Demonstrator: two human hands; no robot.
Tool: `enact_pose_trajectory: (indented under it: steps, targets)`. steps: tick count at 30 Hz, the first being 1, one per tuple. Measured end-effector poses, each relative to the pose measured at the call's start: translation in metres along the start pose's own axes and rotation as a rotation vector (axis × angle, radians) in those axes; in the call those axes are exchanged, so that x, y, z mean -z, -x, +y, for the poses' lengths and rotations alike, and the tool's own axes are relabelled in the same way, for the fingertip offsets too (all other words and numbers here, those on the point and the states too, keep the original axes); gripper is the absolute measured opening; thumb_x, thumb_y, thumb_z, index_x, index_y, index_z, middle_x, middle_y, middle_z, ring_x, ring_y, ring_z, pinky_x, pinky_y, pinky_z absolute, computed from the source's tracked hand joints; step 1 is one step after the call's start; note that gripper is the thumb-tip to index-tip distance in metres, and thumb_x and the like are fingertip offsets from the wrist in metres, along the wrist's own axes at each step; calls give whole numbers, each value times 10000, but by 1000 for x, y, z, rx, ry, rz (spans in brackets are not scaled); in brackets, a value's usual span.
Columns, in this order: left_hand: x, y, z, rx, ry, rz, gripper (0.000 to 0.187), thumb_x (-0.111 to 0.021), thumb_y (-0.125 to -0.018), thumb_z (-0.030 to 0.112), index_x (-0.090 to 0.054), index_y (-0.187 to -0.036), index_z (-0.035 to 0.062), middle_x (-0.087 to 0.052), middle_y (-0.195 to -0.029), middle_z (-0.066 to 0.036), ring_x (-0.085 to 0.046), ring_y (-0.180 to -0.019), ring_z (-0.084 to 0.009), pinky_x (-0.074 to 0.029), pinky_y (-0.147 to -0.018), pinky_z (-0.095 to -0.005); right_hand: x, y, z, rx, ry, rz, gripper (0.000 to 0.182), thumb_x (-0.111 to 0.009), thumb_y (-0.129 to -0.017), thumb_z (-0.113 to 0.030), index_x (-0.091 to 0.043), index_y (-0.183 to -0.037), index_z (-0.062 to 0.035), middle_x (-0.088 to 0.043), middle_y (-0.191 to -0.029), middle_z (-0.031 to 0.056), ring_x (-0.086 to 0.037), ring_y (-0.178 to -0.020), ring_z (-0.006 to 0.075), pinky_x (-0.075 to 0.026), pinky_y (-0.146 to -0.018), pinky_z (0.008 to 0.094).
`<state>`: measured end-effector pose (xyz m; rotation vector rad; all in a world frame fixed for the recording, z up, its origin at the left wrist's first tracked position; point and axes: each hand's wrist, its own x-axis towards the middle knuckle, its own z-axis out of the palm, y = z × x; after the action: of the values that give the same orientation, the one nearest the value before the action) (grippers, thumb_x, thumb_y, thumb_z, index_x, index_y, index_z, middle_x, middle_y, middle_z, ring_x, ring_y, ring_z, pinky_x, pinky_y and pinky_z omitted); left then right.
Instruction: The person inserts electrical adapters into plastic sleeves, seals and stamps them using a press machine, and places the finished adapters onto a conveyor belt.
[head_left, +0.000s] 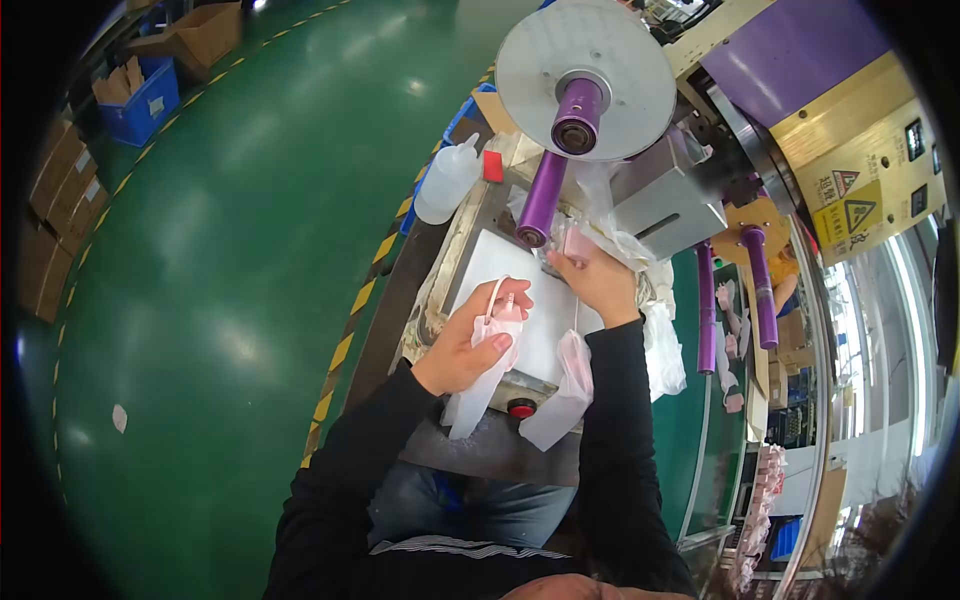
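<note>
My left hand [475, 340] is closed around a pink-and-white wrapped piece [490, 372] with a thin white cord, over the left side of a white work plate [488, 268]. A loose translucent sleeve hangs down from that piece. My right hand [597, 280] is at the plate's upper right, thumb and fingers together by a small pink block [578, 245] and clear film. Whether it grips the block is hard to tell. Below my right wrist hangs a second pink-and-white piece [562, 395] on a thin cord, near the red button [521, 408].
A white squeeze bottle [449, 180] stands at the table's left edge, near a red tag [493, 166]. Purple rollers [543, 200] and a round disc [630, 80] jut over the plate. A metal box [668, 195] is at the right. Part of another person [784, 277] shows farther right.
</note>
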<state>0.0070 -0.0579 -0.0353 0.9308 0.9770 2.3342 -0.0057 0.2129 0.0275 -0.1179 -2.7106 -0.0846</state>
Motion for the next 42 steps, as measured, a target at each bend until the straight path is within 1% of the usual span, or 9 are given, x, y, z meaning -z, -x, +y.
enact_pose_trajectory:
  steps: [4,9,12,13,16,22,25,29,42]
  targets:
    - [3,-2,-6,-47,-74,-34,650,-604,-931,274,-394,-1501,40,-535,-1333,-134,-539,-1219,-232,-441,-1057,-410,13,0,-1,-127,-35,-235,691,-796,-824,-509,-637,-1272,-8,-728,-891,147,-715,-787,309,-565,-721,388]
    - [3,-3,-4,-71,-126,-58,646,-617,-931,299,-401,-1479,33,-533,-1328,-141,-527,-1206,-228,-434,-1045,-403,0,12,21,-80,-436,-107,607,-789,-852,-374,-624,-1302,-1,-694,-805,124,-680,-708,277,-549,-693,366]
    - [4,-6,-5,-82,-152,-72,650,-625,-932,323,-406,-1469,29,-533,-1323,-143,-527,-1194,-226,-431,-1036,-398,2,20,29,-146,-466,-88,418,-742,-843,-386,-696,-1015,-7,-697,-772,134,-695,-704,337,-544,-665,424]
    - [5,-7,-6,-93,-160,-82,653,-630,-932,335,-409,-1463,27,-533,-1321,-144,-527,-1189,-224,-430,-1031,-395,2,21,28,-157,-472,-99,418,-742,-843,-386,-696,-1015,-7,-697,-772,134,-695,-704,337,-544,-665,424]
    - [6,-8,-7,-84,-170,-79,650,-637,-931,359,-420,-1447,28,-533,-1316,-149,-528,-1179,-225,-426,-1025,-392,1,22,21,-164,-258,-88,427,-687,-882,-184,-651,-1263,6,-685,-777,155,-658,-660,264,-524,-647,383]
    - [5,-9,-7,-108,-197,-81,625,-638,-926,359,-444,-1419,28,-534,-1303,-157,-531,-1162,-228,-426,-1014,-390,-4,22,11,-155,-215,43,357,-632,-897,-206,-694,-1182,-1,-696,-777,183,-676,-664,325,-533,-654,421]
    - [6,-9,-7,-124,-122,-104,623,-645,-873,142,-461,-1452,4,-541,-1262,-129,-521,-1197,-233,-384,-1075,-381,-4,22,1,-204,-125,62,346,-607,-906,-233,-708,-1148,-7,-702,-769,186,-689,-681,364,-543,-670,440]
    - [3,-8,-7,-117,-76,-88,616,-637,-874,124,-462,-1452,3,-542,-1266,-129,-519,-1200,-233,-383,-1079,-384,-6,22,-1,-206,-146,90,387,-599,-907,-289,-705,-1165,-20,-711,-778,196,-694,-698,412,-551,-675,481]
    - [6,-7,-3,-50,-107,-113,621,-665,-864,170,-477,-1433,6,-540,-1287,-118,-519,-1208,-215,-380,-1080,-365,24,28,-21,-244,67,-232,724,-645,-916,-579,-529,-1483,-144,-701,-743,220,-704,-728,447,-550,-660,531]
